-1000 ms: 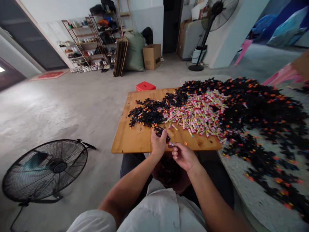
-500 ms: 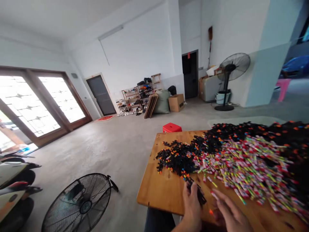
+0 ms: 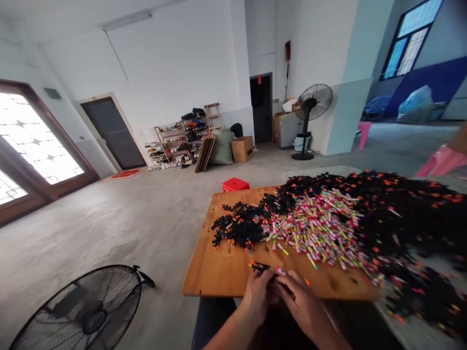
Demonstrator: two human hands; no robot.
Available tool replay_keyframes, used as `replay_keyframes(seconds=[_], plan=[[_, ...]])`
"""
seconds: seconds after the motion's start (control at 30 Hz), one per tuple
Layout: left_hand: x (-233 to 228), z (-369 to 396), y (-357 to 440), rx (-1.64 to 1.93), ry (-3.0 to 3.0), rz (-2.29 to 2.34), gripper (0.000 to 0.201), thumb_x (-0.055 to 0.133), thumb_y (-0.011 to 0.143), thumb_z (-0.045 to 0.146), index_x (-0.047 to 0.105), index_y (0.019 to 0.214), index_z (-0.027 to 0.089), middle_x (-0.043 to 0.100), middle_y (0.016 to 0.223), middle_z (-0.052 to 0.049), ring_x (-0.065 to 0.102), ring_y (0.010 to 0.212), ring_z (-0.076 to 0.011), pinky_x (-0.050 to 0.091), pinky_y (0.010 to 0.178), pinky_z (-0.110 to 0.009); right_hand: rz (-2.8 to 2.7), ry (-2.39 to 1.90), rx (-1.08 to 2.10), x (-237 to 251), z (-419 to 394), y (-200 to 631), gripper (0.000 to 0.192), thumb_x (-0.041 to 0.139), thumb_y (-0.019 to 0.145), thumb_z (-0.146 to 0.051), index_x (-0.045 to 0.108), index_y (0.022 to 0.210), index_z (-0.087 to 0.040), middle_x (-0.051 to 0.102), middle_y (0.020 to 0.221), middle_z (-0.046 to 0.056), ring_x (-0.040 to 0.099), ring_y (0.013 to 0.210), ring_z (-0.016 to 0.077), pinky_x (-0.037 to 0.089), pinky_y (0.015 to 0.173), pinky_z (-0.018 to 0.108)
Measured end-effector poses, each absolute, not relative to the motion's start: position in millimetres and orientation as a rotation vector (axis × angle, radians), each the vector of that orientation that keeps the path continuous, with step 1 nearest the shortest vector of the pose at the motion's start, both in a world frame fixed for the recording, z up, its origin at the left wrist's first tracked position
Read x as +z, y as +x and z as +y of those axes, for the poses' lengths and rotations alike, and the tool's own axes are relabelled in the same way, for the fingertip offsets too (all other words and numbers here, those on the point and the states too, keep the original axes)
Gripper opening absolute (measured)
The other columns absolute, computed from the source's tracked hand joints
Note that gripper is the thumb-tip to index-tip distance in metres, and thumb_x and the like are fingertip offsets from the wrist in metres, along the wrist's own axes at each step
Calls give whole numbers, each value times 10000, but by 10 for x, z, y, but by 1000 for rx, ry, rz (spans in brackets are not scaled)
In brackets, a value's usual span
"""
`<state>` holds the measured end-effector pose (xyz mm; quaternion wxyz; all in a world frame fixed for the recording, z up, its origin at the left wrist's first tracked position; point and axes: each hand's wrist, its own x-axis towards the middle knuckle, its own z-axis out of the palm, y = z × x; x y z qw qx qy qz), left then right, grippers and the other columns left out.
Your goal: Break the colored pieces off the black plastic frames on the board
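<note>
- Now both hands meet at the near edge of the wooden counter (image 3: 219, 277); half a second ago the right hand (image 3: 304, 306) lay flat and spread beside the left hand (image 3: 257, 294), and now it is curled in against it.
- Left hand: its fingers are closed around a small black plastic piece (image 3: 260, 267), which sticks out from the fingertips toward the piles. Right hand: closed too, pressing on the same spot; a small coloured stick (image 3: 280, 271) shows just at its fingertips, but I cannot tell if it is truly pinched.
- My judgement (from the pose only): the two parts are being pushed together, so one more small assembly is in hand.
- Also the view has turned a little since the earlier picture; the hands sit lower in it.
- On the counter, a heap of black pieces (image 3: 239, 231) lies on the left and touches a heap of coloured sticks (image 3: 317, 228); a much larger black heap (image 3: 408, 214) spreads to the right.
- Around: bare concrete floor (image 3: 109, 228), a floor fan (image 3: 78, 311) near on the left, a red stool (image 3: 235, 184) behind the counter, a standing fan (image 3: 313, 104), a shoe rack (image 3: 175, 146), a cardboard box (image 3: 243, 148) by the far wall.
</note>
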<state>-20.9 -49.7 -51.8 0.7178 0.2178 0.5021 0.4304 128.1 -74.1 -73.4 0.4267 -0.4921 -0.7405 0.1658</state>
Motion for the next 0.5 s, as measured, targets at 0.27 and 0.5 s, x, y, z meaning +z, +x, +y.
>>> replay_keyframes(seconds=[0.27, 0.5], plan=[[-308, -474, -319, 935, 576, 1181, 431, 789, 789, 527, 646, 776, 121, 655, 602, -28, 576, 450, -103, 412, 454, -205, -1883, -1221, 467, -493, -779, 1353, 328, 606, 1009, -348, 666, 1312, -237, 681, 1064, 93, 688, 882, 222, 596, 847, 366], [-242, -421, -406, 735, 609, 1184, 569, 569, 926, 699, 633, 923, 134, 701, 742, -57, 613, 487, -122, 451, 471, -228, -1735, -1194, 658, -538, -810, 1343, 213, 607, 1009, -356, 770, 1070, -234, 744, 982, 84, 715, 925, 240, 574, 880, 373]])
